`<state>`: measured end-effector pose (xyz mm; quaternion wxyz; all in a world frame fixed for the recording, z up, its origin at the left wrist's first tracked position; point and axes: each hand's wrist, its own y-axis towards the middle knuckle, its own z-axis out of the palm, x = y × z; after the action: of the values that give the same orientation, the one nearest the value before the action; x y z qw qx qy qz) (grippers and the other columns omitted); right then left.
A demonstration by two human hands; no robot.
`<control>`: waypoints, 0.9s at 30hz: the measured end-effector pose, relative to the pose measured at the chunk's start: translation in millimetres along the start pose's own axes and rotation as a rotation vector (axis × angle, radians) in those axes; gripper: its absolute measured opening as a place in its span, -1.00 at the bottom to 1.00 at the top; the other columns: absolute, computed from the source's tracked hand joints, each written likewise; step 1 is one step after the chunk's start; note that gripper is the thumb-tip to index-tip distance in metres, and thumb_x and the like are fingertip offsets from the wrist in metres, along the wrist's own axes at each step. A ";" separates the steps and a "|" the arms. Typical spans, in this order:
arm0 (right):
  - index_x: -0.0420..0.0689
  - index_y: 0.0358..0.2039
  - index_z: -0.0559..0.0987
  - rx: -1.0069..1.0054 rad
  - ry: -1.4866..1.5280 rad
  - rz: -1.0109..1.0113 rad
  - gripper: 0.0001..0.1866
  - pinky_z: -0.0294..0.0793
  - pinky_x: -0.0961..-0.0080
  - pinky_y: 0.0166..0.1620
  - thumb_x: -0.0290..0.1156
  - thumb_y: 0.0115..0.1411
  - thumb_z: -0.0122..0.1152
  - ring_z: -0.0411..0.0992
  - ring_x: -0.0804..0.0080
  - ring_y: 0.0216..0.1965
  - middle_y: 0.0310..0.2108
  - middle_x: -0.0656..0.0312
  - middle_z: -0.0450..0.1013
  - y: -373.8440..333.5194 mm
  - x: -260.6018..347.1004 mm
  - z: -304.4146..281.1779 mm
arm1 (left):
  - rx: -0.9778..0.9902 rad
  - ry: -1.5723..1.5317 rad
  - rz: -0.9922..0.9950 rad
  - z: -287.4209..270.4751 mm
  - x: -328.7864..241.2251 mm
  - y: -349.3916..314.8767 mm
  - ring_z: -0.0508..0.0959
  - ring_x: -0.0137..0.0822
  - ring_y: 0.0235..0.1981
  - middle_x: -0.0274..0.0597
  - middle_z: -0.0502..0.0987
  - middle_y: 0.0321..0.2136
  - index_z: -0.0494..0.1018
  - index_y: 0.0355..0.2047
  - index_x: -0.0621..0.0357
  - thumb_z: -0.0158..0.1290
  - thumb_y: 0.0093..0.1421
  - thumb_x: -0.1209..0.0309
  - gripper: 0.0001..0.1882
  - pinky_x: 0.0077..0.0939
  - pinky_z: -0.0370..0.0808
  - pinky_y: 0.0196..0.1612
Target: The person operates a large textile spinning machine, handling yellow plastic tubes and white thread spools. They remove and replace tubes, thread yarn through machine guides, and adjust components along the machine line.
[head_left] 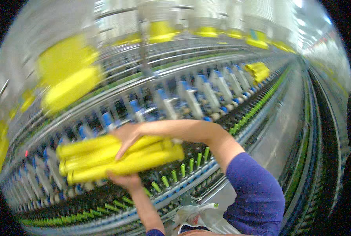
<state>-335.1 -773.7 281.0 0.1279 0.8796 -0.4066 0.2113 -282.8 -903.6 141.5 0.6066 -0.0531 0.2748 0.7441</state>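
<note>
A bundle of long yellow bobbin tubes (104, 157) lies sideways in front of me, over the spinning frame. On top of it rests my right hand (127, 137), fingers bent down over the tubes, with the forearm reaching across from the right. My left hand (124, 179) grips the bundle from below, its fingers partly hidden beneath it. Several tubes are stacked together, blurred a little by motion. Below them runs a row of green spindles (174, 176) along the machine, and behind stand grey-white arms with blue caps (162, 94).
Another cluster of yellow tubes (257, 72) sits farther along the frame. Large white yarn packages on yellow bases (161, 32) hang overhead. A blurred yellow package (71, 88) hangs at upper left. A grey aisle floor (279, 122) runs along the right.
</note>
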 end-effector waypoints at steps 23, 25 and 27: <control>-0.16 -0.26 0.56 -0.839 0.135 -0.192 -0.76 0.45 0.28 -0.20 -0.29 0.13 0.19 0.46 0.18 -0.25 -0.29 0.11 0.50 -827.0 50.9 25.4 | 1.705 -0.540 -0.092 347.9 343.4 -439.3 0.45 0.02 0.00 -0.12 0.52 -0.16 0.44 -0.27 0.12 -0.24 0.29 0.14 -0.64 0.25 -0.20 0.18; -0.17 -0.24 0.53 -0.941 -0.076 0.134 -0.77 0.46 0.34 -0.23 -0.34 0.11 0.20 0.46 0.19 -0.31 -0.33 0.14 0.49 -883.5 -9.3 2.0 | 1.806 -0.680 -0.151 368.6 379.3 -455.3 0.45 0.04 0.00 -0.12 0.54 -0.18 0.47 -0.31 0.13 -0.24 0.29 0.16 -0.64 0.28 -0.25 0.18; -0.11 -0.31 0.55 -1.006 -0.296 0.315 -0.79 0.47 0.31 -0.26 -0.31 0.06 0.21 0.46 0.18 -0.33 -0.35 0.16 0.49 -924.1 -85.0 -23.8 | 1.881 -0.902 -0.293 384.9 416.0 -470.3 0.46 0.05 -0.01 -0.12 0.56 -0.20 0.50 -0.35 0.13 -0.24 0.30 0.18 -0.63 0.32 -0.29 0.19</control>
<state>320.2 -119.7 212.3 0.4410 0.6585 -0.5981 -0.1188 145.9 -304.9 132.4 0.5336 0.6880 0.4813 0.1013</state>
